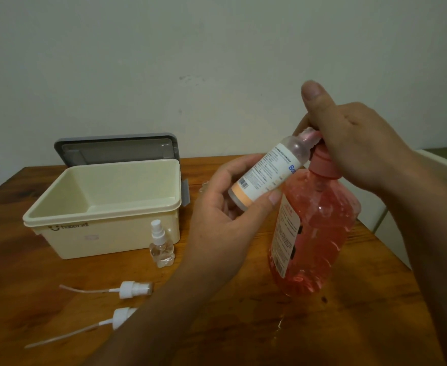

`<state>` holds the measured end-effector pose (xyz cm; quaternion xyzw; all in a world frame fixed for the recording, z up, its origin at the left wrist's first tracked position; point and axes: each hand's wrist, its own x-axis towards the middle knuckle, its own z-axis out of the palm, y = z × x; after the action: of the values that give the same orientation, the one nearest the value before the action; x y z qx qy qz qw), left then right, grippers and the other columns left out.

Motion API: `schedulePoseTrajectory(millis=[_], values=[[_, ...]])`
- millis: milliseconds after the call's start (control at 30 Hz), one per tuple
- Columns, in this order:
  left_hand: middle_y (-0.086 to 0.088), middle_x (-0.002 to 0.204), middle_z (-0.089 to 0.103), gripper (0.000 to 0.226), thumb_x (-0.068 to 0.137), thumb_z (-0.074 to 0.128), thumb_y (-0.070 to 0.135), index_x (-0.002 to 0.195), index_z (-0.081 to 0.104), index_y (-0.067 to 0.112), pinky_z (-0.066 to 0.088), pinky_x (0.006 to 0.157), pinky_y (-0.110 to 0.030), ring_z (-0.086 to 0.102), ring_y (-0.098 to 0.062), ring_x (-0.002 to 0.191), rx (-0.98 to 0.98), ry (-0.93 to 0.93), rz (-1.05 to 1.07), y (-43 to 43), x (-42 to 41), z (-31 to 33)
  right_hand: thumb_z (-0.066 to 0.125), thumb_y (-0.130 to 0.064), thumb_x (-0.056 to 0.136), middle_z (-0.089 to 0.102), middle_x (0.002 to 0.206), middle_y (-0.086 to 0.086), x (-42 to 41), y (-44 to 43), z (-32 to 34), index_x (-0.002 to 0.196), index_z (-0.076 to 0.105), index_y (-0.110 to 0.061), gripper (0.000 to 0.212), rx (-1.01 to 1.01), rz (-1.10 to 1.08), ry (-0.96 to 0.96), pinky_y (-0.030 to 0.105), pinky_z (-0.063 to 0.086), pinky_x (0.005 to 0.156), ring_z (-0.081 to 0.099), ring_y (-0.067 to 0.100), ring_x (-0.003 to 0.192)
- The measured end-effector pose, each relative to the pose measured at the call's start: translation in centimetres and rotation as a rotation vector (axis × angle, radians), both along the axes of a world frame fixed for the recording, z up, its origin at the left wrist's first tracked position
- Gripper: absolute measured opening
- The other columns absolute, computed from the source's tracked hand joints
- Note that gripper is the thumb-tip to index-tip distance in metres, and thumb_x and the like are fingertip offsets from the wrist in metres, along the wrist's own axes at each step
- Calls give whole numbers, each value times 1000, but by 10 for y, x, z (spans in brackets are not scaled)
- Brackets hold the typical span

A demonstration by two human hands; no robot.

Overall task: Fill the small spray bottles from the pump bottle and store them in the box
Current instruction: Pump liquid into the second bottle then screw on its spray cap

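Head: spray bottle (266, 171) in left hand (225, 207), right hand (359, 143) on pump bottle (314, 233)

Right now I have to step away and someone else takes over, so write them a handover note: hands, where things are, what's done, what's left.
Left hand grips the labelled bottle, tilted, neck at the pump spout. Right hand grips the pump bottle by its head. The box is open, nothing stored yet. One capped spray bottle stands before it; two spray heads lie on the table. To do: finish filling, cap, store all bottles.
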<state>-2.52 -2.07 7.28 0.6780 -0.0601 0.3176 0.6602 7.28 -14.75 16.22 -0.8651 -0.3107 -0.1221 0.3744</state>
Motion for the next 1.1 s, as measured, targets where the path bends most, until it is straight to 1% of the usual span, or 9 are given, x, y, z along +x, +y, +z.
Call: schedulePoseTrajectory(millis=[100,233,333,400,467,700,833,1000,1100], values=[[20,106,64,42,82,70,9,114,58,34,53,76,-15,63,1,102,7,0,2,0,0,0,15,-69,94,66,58,-4,-2,1,4,69,73,-24,77,13,9,40,26,38,62,60,5,60],[21,107,64,43,82,70,12,117,57,32,54,76,-16,63,0,103,4,-2,2,2,-1,2,11,-71,91,69,71,-8,-6,0,13,76,73,-26,78,-6,4,54,22,37,62,59,-9,59],[21,107,63,43,83,70,11,117,57,32,53,75,-15,62,1,103,10,8,4,2,0,1,13,-71,92,68,63,-7,-6,0,11,74,73,-25,78,-8,-10,62,23,36,61,60,-2,57],[22,106,63,42,83,70,11,116,57,33,53,75,-15,62,2,103,17,14,9,1,0,0,14,-71,92,64,52,-10,-5,1,7,72,73,-23,79,-11,-1,62,24,36,61,58,-1,54],[23,107,63,42,83,70,12,115,57,35,53,76,-14,62,3,103,24,14,10,0,0,0,14,-71,92,62,49,-12,-6,0,5,71,73,-22,79,-15,7,69,25,36,61,58,0,54],[20,108,64,42,82,70,11,116,57,33,54,77,-16,63,0,104,2,7,11,2,-1,1,14,-75,88,67,64,-3,-8,1,18,66,69,-14,85,-65,-3,48,27,36,63,58,7,60],[23,107,63,42,83,69,11,115,57,35,53,76,-14,62,4,103,14,19,5,2,-1,0,13,-77,84,63,50,-3,-8,2,10,60,65,-14,85,-91,-7,24,27,36,61,57,7,53],[20,106,64,42,82,70,11,113,58,36,53,76,-15,62,1,103,1,14,4,0,0,-2,11,-77,83,61,47,-13,-8,0,10,60,63,-14,85,-74,4,69,27,35,61,54,-2,48],[20,106,65,42,81,71,12,115,58,34,54,77,-17,63,-1,104,-9,8,5,1,0,0,9,-73,87,67,64,-8,-11,-1,17,67,68,-17,84,-81,5,61,26,35,63,57,3,61]])
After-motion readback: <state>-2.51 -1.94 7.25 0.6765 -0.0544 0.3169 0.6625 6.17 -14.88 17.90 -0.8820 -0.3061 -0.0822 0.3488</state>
